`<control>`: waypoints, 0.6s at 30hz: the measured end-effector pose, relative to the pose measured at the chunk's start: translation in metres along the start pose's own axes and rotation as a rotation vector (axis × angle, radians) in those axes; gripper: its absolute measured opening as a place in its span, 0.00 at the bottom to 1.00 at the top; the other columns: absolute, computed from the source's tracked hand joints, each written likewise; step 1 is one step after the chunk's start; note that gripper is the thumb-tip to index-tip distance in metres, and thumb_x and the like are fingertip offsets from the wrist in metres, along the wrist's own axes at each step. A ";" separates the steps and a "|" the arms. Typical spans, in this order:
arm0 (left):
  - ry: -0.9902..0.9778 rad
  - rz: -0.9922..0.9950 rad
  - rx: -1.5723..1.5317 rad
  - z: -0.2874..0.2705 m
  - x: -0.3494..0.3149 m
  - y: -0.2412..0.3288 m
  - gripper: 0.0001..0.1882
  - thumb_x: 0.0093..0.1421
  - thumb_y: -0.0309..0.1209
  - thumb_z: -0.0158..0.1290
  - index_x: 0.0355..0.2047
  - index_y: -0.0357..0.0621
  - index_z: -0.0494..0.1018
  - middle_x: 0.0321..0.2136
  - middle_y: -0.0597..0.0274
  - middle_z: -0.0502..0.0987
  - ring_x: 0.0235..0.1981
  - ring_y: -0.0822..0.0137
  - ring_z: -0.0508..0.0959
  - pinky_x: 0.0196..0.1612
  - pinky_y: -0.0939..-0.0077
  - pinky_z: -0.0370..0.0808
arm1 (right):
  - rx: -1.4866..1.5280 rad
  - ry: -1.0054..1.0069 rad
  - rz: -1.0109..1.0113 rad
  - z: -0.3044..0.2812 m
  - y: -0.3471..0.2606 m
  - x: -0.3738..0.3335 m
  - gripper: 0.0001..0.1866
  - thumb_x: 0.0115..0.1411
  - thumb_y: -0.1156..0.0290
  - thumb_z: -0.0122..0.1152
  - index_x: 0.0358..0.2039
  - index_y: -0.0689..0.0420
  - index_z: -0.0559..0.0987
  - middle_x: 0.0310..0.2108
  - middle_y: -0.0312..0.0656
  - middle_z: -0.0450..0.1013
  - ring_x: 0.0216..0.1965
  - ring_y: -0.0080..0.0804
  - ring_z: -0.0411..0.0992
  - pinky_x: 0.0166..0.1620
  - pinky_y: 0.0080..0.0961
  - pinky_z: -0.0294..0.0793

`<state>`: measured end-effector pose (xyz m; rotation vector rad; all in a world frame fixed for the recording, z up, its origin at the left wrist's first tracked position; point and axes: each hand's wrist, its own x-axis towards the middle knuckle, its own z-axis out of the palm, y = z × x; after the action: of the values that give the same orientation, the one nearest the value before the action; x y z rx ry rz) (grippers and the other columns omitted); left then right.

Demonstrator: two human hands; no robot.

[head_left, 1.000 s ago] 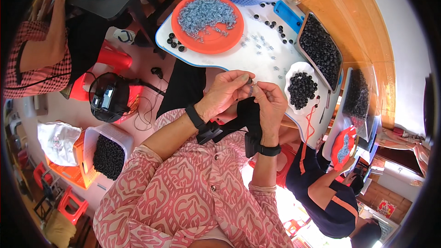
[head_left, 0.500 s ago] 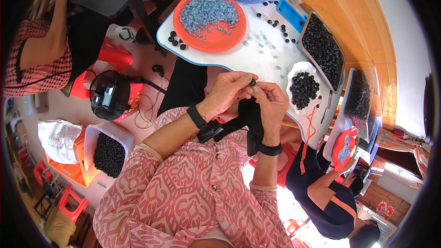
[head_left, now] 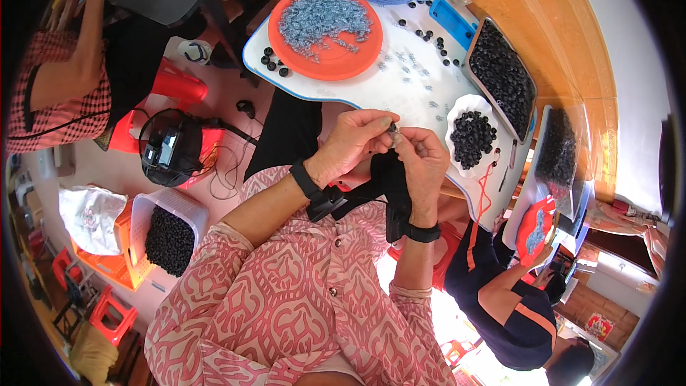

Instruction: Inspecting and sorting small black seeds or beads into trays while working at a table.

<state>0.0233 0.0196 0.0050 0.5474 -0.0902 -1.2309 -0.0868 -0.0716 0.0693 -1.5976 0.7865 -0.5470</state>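
Left hand (head_left: 354,144) and right hand (head_left: 421,161) meet at frame centre, fingertips pinched together on a small dark part (head_left: 392,129). Judged light, rigid and easily dropped; grip it at its sides between thumb and forefinger, above the white table (head_left: 400,86).

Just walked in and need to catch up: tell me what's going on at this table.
A person in a pink patterned top holds both hands together above the white table's near edge. The left hand and right hand pinch a small dark part between their fingertips. An orange plate of small grey metal pieces and a white dish of black round parts sit close by. Other people work at either side.
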 end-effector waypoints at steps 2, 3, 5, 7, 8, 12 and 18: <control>0.007 -0.004 -0.024 -0.002 0.000 0.002 0.14 0.67 0.26 0.48 0.49 0.30 0.72 0.29 0.61 0.77 0.28 0.76 0.76 0.34 0.86 0.74 | -0.005 0.004 -0.004 -0.001 0.010 0.001 0.05 0.58 0.80 0.62 0.35 0.66 0.77 0.28 0.36 0.77 0.28 0.16 0.71 0.33 0.13 0.71; 0.021 -0.006 -0.048 -0.003 0.000 0.003 0.14 0.67 0.27 0.48 0.49 0.30 0.72 0.29 0.61 0.77 0.28 0.76 0.75 0.34 0.86 0.74 | -0.007 0.001 -0.006 -0.001 0.014 0.001 0.05 0.58 0.79 0.62 0.35 0.65 0.77 0.28 0.35 0.76 0.28 0.15 0.70 0.32 0.13 0.71; 0.015 -0.022 -0.059 -0.001 0.001 0.004 0.14 0.67 0.28 0.48 0.49 0.32 0.72 0.30 0.62 0.77 0.27 0.76 0.76 0.34 0.85 0.75 | -0.015 0.013 0.000 -0.002 0.018 0.001 0.05 0.58 0.79 0.63 0.35 0.65 0.77 0.28 0.34 0.76 0.28 0.14 0.70 0.32 0.13 0.70; 0.008 -0.041 -0.068 -0.001 0.002 0.003 0.14 0.67 0.28 0.48 0.49 0.33 0.72 0.31 0.63 0.78 0.26 0.77 0.77 0.35 0.85 0.77 | -0.022 0.029 0.006 -0.002 0.022 0.000 0.05 0.58 0.78 0.63 0.35 0.65 0.77 0.28 0.33 0.75 0.27 0.14 0.69 0.31 0.13 0.70; 0.020 -0.037 -0.067 -0.002 0.002 0.002 0.14 0.67 0.28 0.49 0.49 0.33 0.72 0.32 0.63 0.78 0.27 0.77 0.77 0.35 0.84 0.77 | -0.062 0.049 -0.009 -0.004 0.026 0.001 0.05 0.58 0.78 0.63 0.35 0.64 0.77 0.27 0.33 0.75 0.27 0.14 0.69 0.31 0.13 0.70; 0.033 -0.019 -0.060 -0.001 0.002 0.002 0.14 0.67 0.27 0.49 0.49 0.32 0.73 0.35 0.61 0.77 0.29 0.77 0.75 0.33 0.85 0.75 | -0.167 0.169 -0.115 -0.009 0.044 0.005 0.06 0.57 0.77 0.64 0.34 0.64 0.78 0.26 0.36 0.75 0.26 0.18 0.71 0.31 0.16 0.71; 0.014 -0.043 -0.045 0.003 0.001 0.001 0.13 0.67 0.27 0.48 0.48 0.32 0.73 0.37 0.59 0.78 0.33 0.76 0.78 0.38 0.84 0.79 | -0.537 0.234 -0.274 -0.016 0.053 0.013 0.06 0.53 0.79 0.63 0.33 0.62 0.79 0.29 0.46 0.74 0.25 0.37 0.74 0.29 0.28 0.73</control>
<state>0.0231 0.0178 0.0075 0.5212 -0.0394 -1.2681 -0.0995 -0.0950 0.0195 -2.1846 0.9480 -0.7738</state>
